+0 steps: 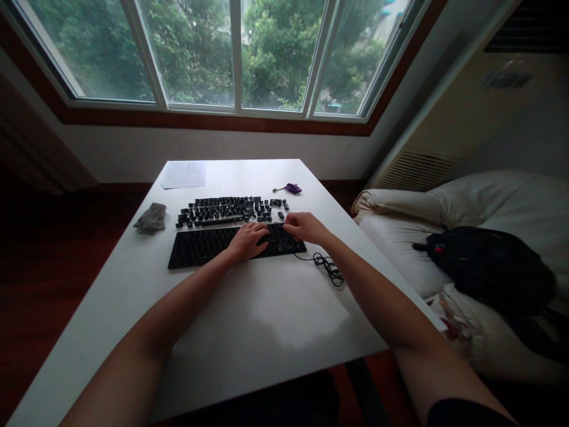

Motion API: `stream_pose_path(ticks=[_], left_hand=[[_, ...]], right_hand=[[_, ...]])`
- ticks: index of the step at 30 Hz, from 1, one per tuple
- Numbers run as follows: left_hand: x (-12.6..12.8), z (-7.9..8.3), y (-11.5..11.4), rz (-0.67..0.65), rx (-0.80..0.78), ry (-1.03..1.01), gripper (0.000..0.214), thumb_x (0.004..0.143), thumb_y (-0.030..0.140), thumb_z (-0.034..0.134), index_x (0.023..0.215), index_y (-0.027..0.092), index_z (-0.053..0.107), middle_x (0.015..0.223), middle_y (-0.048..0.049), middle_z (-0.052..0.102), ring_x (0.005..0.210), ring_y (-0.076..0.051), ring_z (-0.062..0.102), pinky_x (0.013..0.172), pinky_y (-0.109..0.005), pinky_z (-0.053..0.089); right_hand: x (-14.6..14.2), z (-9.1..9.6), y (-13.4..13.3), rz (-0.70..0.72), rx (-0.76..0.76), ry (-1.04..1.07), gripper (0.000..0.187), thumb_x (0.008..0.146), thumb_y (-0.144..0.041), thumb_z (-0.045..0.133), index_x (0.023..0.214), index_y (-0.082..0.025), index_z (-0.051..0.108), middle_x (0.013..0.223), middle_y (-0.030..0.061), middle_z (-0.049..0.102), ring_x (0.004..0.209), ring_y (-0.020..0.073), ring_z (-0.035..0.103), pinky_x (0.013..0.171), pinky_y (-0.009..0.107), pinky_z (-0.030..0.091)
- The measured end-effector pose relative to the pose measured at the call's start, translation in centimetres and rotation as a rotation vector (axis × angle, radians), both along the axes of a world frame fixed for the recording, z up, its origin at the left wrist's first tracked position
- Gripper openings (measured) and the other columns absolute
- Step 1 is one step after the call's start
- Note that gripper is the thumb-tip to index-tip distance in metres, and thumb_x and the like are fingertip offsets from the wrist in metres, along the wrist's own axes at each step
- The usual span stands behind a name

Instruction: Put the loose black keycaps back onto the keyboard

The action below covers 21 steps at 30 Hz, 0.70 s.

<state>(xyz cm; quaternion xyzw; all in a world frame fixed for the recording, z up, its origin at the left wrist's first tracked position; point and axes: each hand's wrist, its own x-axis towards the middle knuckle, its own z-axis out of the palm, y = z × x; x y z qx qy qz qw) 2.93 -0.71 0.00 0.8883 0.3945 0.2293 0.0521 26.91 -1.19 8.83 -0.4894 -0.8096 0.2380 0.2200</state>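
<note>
A black keyboard [202, 248] with its keycaps off lies across the white table. My left hand [249, 241] rests on it right of the middle, fingers stretched over the board and apart, holding nothing I can see. Over the keyboard's right end, my right hand [304, 228] has thumb and fingers pinched together; what they hold is too small and dark to name. Loose black keycaps [222, 209] lie in rows just behind the keyboard. From its right end a black cable [329, 268] runs out in a loose coil beside my right forearm.
A grey crumpled cloth [151, 219] sits left of the keycaps. Behind them lie a purple-handled brush-like tool [292, 188] and a paper sheet [184, 175]. The white table [240, 332] stands below a window. On the right, a black bag [489, 267] rests on a pale padded seat.
</note>
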Motion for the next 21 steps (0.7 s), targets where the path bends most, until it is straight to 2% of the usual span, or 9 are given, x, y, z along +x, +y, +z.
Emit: stream_pose_path(ticks=[4, 10, 16, 21], left_hand=[[0.0, 0.1, -0.1, 0.009, -0.021, 0.016, 0.032, 0.088, 0.033, 0.064, 0.119, 0.028, 0.067, 0.136, -0.0063, 0.06, 0.126, -0.028, 0.052, 0.11, -0.045, 0.039], [-0.1, 0.0, 0.0, 0.005, -0.002, 0.029, 0.032, 0.09, 0.035, 0.062, 0.12, 0.025, 0.067, 0.137, -0.0072, 0.06, 0.125, -0.028, 0.052, 0.11, -0.045, 0.039], [0.0, -0.4, 0.1, 0.008, 0.031, 0.021, 0.031, 0.09, 0.035, 0.063, 0.119, 0.025, 0.067, 0.136, -0.0064, 0.061, 0.125, -0.028, 0.053, 0.108, -0.045, 0.041], [-0.1, -0.5, 0.1, 0.007, 0.049, 0.019, 0.031, 0.09, 0.036, 0.062, 0.118, 0.025, 0.067, 0.135, -0.0068, 0.061, 0.124, -0.028, 0.054, 0.108, -0.045, 0.042]], right_hand=[[-1.2, 0.2, -0.8, 0.066, -0.006, -0.058, 0.013, 0.083, -0.028, 0.065, 0.073, -0.022, 0.063, 0.051, -0.0021, 0.06, 0.051, 0.0141, 0.052, 0.057, 0.028, 0.032], [-0.8, -0.2, -2.9, 0.029, 0.142, -0.097, 0.011, 0.083, -0.03, 0.069, 0.076, -0.023, 0.065, 0.062, -0.0003, 0.062, 0.055, 0.014, 0.049, 0.059, 0.029, 0.027], [0.1, -0.9, -5.1, -0.019, 0.144, -0.087, 0.015, 0.092, -0.036, 0.062, 0.086, -0.023, 0.065, 0.065, -0.0011, 0.067, 0.058, 0.0137, 0.055, 0.059, 0.025, 0.032], [-0.7, -1.3, -4.8, -0.1, 0.13, -0.043, 0.018, 0.094, -0.037, 0.06, 0.084, -0.022, 0.064, 0.062, -0.001, 0.068, 0.058, 0.015, 0.059, 0.06, 0.025, 0.036]])
